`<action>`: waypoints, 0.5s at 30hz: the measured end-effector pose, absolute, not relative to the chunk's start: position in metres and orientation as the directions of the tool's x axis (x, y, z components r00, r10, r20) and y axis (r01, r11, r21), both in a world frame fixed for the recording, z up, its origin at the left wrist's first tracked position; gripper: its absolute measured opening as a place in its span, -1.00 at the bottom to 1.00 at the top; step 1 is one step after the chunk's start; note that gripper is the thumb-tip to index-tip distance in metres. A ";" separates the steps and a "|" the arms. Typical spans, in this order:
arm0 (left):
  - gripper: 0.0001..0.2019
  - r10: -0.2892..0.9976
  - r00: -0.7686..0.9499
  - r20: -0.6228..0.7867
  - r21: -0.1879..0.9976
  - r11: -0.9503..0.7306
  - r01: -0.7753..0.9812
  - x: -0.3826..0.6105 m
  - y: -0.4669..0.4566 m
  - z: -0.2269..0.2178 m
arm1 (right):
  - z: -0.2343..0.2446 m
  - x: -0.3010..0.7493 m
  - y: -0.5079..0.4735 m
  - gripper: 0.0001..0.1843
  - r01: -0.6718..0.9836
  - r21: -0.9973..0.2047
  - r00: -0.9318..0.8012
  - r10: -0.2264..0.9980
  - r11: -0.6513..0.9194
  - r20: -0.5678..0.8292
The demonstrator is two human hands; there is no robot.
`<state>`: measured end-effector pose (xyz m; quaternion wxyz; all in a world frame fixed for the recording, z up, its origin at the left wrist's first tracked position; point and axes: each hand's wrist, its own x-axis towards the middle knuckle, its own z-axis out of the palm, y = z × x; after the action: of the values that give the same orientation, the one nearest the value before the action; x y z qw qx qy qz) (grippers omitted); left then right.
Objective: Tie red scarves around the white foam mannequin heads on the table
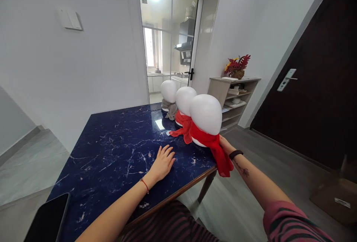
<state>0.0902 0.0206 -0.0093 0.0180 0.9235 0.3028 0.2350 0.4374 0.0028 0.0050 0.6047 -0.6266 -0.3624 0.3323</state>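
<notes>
Three smooth white head-shaped forms stand in a row on the blue marbled table [111, 145], along its right side. The nearest white form [206, 113] has a red scarf [203, 136] around its base, one end hanging over the table edge. The middle form [186, 100] also has a red scarf [182, 118], and the farthest form [169, 91] has a grey scarf [170, 109]. My left hand [164, 163] lies palm down on the tabletop, fingers stretched out, holding nothing. My right hand [225, 145] is at the nearest form's right side; its fingers are hidden behind the scarf and form.
A black phone [48, 218] lies at the table's near left corner. Beyond the table are a glass door [170, 30] and a shelf unit [234, 80] bearing a flower basket [238, 71]. A dark door [309, 82] and a cardboard box [337, 201] are to the right.
</notes>
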 end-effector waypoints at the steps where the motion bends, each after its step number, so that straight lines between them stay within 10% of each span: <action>1: -0.67 0.580 0.688 0.436 0.185 -0.806 0.562 0.082 0.024 -0.010 | 0.004 0.440 0.004 -0.82 0.092 -0.995 0.535 0.845 -0.027 0.027; 15: -0.70 0.751 0.432 0.499 0.487 -0.655 0.577 0.043 0.050 -0.036 | -0.013 0.469 0.008 -0.72 0.302 -0.909 0.746 0.665 -0.289 0.037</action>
<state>0.0429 0.0500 -0.0358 0.1222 0.8374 0.3967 0.3556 0.4693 0.0079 -0.0130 0.5103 -0.7828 -0.3086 0.1778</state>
